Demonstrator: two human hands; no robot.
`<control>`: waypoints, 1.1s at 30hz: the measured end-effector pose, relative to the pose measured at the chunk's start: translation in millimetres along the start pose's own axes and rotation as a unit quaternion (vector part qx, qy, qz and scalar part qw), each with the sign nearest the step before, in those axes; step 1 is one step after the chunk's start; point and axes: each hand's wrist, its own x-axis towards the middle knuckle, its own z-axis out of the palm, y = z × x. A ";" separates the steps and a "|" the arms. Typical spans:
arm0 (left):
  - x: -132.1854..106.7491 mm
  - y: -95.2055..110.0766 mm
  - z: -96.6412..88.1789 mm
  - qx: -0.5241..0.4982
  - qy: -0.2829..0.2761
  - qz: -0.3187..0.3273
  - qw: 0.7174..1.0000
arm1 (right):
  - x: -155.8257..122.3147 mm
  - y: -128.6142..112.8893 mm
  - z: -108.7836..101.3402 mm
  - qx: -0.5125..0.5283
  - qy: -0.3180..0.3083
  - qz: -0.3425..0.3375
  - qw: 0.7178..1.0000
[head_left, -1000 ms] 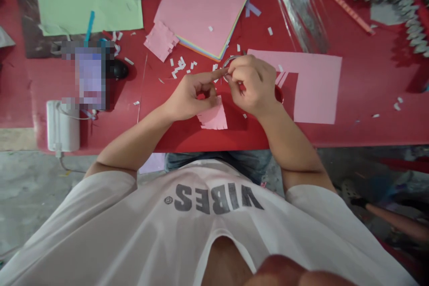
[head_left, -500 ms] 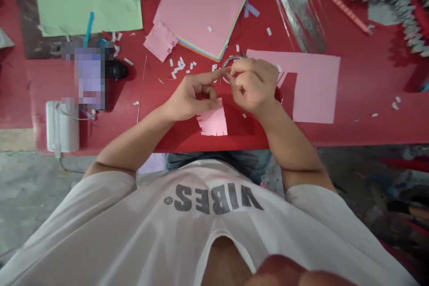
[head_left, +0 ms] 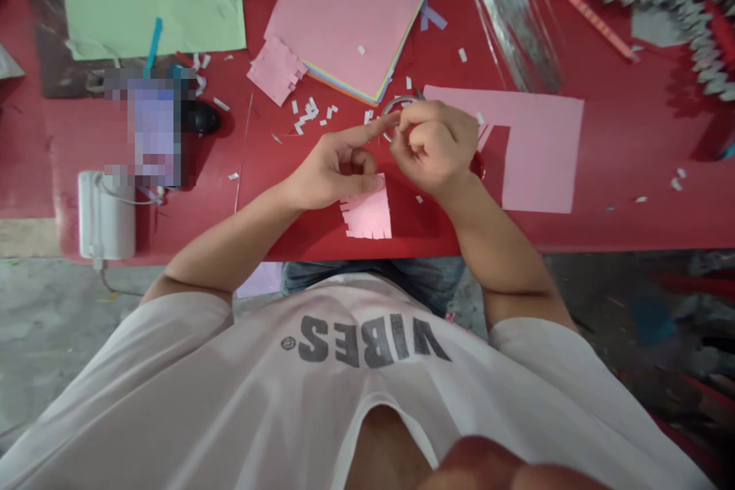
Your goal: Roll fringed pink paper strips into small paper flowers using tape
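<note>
Right hand (head_left: 436,147) clenched on a thin silvery ring (head_left: 396,109). Left hand (head_left: 336,176) half-curled, not gripping, index tip just by the ring, thumb on a fringed pink paper square (head_left: 367,213), now lower, nearer the front edge of the red table (head_left: 632,233). Notched pink sheet (head_left: 543,161) just right of the right hand.

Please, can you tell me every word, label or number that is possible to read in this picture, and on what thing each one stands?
"VIBES": dark grey capital letters, upside down in this view, on the chest of the white T-shirt.
Small round mark just beside that word: too small to read.
Pixelated rectangular object on the table: too blurred to read.
</note>
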 end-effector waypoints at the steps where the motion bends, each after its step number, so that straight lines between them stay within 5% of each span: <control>1: 0.1 -0.4 0.5 -0.001 -0.002 0.001 1.000 | -1.3 -0.2 0.9 -0.001 -0.003 0.012 1.000; 9: 0.0 0.0 -2.0 -0.016 -0.010 -0.003 1.000 | -7.1 -6.8 -9.8 0.053 -0.027 0.135 0.989; 24: 0.1 8.3 -1.1 -0.021 0.006 -0.018 1.000 | 4.5 -9.7 -11.5 -0.025 0.011 0.043 0.999; 33: 3.4 0.0 -12.0 -0.019 0.069 0.018 0.997 | 4.4 -15.3 -16.5 0.048 -0.114 0.071 0.990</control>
